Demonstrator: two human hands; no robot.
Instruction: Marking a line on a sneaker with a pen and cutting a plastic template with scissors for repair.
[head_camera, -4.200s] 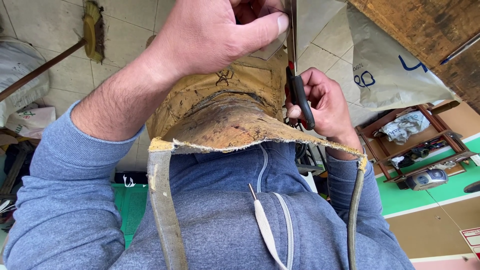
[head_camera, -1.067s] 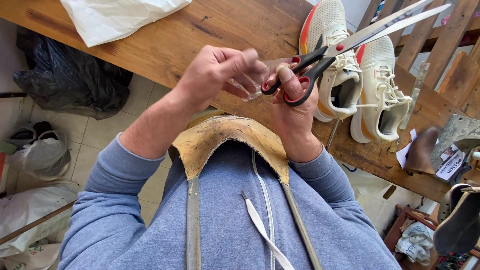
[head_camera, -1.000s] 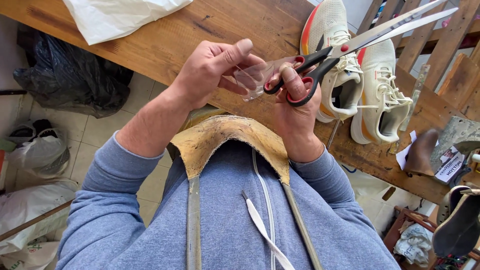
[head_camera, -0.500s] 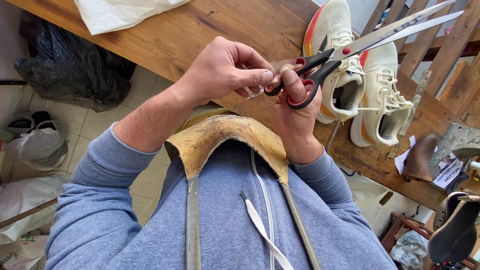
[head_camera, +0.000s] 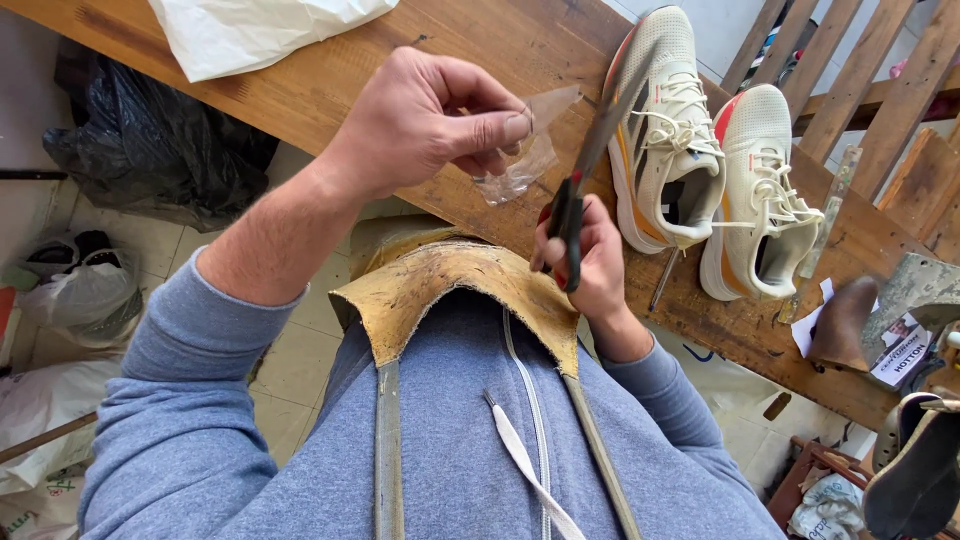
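Across the top of my view runs the wooden workbench (head_camera: 300, 90), and I place everything else from it. Below its near edge, against my chest, sits the worn tan leather apron (head_camera: 455, 300), its bib curled up toward my hands, likely so scraps fall on it rather than on my blue sweatshirt (head_camera: 450, 450). Beyond the bench's far-left corner a black plastic bag (head_camera: 140, 160) slumps on the floor, and a white plastic sheet (head_camera: 250, 30) lies on the bench's far end. On the right part of the bench stands a pair of cream sneakers (head_camera: 700, 150) with orange trim, toes pointing away from me, laces tied.

Over the bench's near edge my left hand (head_camera: 430, 125) is pinched shut, thumb against forefinger, on a small clear plastic piece (head_camera: 530, 150); I hold it raised above the wood so the edge to be trimmed is free. Just right of it, my right hand (head_camera: 590, 260) is closed around the red-lined handles of the long scissors (head_camera: 595, 150), blades pointing up and away across the bench toward the nearer sneaker. The blades look nearly together, lying just beside the plastic's right edge.
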